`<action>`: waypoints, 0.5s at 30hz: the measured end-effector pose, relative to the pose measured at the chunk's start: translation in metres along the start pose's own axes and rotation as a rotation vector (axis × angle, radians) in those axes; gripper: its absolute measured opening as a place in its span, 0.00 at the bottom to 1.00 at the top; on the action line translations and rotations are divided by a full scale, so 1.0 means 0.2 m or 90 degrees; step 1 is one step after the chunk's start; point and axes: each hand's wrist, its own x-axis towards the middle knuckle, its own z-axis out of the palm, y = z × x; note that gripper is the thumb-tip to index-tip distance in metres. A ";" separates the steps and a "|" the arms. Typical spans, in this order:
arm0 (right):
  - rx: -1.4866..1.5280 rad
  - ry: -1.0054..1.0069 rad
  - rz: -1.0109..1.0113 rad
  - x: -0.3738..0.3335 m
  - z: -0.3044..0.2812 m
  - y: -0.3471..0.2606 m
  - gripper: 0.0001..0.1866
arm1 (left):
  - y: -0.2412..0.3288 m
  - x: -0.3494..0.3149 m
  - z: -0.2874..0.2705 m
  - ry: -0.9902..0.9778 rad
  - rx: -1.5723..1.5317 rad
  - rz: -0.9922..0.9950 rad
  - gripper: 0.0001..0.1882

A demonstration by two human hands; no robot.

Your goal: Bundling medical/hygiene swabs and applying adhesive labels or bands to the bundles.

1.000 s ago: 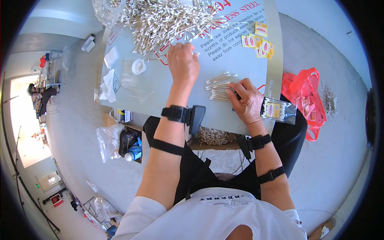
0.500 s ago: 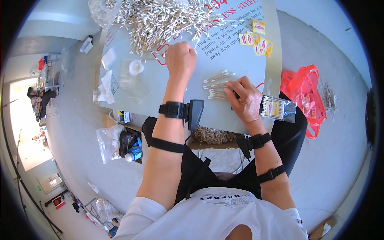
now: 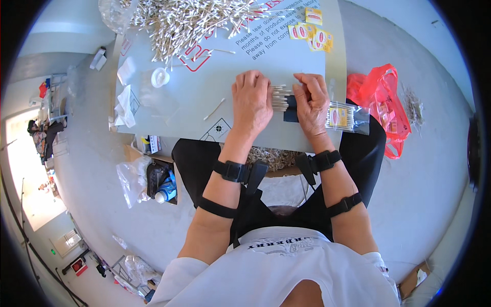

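Note:
White-tipped cotton swabs (image 3: 280, 98) lie side by side in a row on the grey tabletop (image 3: 189, 105) between my hands. My left hand (image 3: 251, 102) has its fingers bent and pressed together at the left ends of the swabs, closed against the bunch. On the other side, my right hand (image 3: 313, 105) stands on its edge, thumb and bent fingers apart. It touches a flat dark packet (image 3: 291, 115), partly hidden under it, near the swabs' right ends. A filled clear bag of swabs (image 3: 340, 116) with a yellow label lies just right of that hand.
A big heap of loose swabs (image 3: 192, 23) covers the far left. Yellow labels (image 3: 318, 38) lie at the far right. A round white lid (image 3: 160, 77), white paper (image 3: 124, 106) and a single swab (image 3: 214, 109) lie leftward. A red plastic bag (image 3: 381, 100) sits beyond the table's right edge.
My left hand has come from the heap toward me and right, to the swab row. The swabs are now gathered more evenly. A lone swab now lies left of my left hand.

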 end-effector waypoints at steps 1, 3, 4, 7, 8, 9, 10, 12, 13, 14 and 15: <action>0.024 0.034 -0.008 0.00 -0.01 0.00 0.09 | 0.02 -0.04 0.01 -0.002 -0.003 0.001 0.13; 0.070 0.050 0.004 -0.01 -0.02 0.02 0.08 | 0.06 -0.11 0.03 0.006 0.044 0.030 0.27; 0.156 0.085 0.049 -0.03 -0.01 0.02 0.08 | 0.07 -0.15 0.03 0.003 0.040 0.031 0.27; 0.176 0.064 0.081 -0.12 -0.04 0.05 0.13 | 0.09 -0.20 0.03 -0.116 0.054 0.019 0.41; 0.215 0.083 0.098 -0.15 -0.03 0.02 0.15 | 0.09 -0.20 0.02 -0.122 0.069 0.027 0.42; 0.254 0.102 0.115 -0.17 -0.01 0.00 0.17 | 0.08 -0.21 0.02 -0.128 0.084 0.034 0.44; 0.252 0.102 0.115 -0.17 0.01 -0.01 0.17 | 0.07 -0.19 0.03 -0.128 0.082 0.035 0.44; 0.345 0.132 0.167 -0.16 0.04 -0.01 0.17 | 0.06 -0.14 0.05 -0.106 0.079 0.051 0.43; 0.343 0.132 0.166 -0.16 0.05 -0.01 0.17 | 0.06 -0.15 0.04 -0.105 0.078 0.052 0.43; 0.330 0.114 0.156 -0.15 0.06 -0.01 0.19 | 0.05 -0.14 0.05 -0.108 0.066 0.038 0.42; 0.316 0.096 0.146 -0.14 0.07 0.00 0.21 | 0.04 -0.14 0.06 -0.112 0.054 0.023 0.40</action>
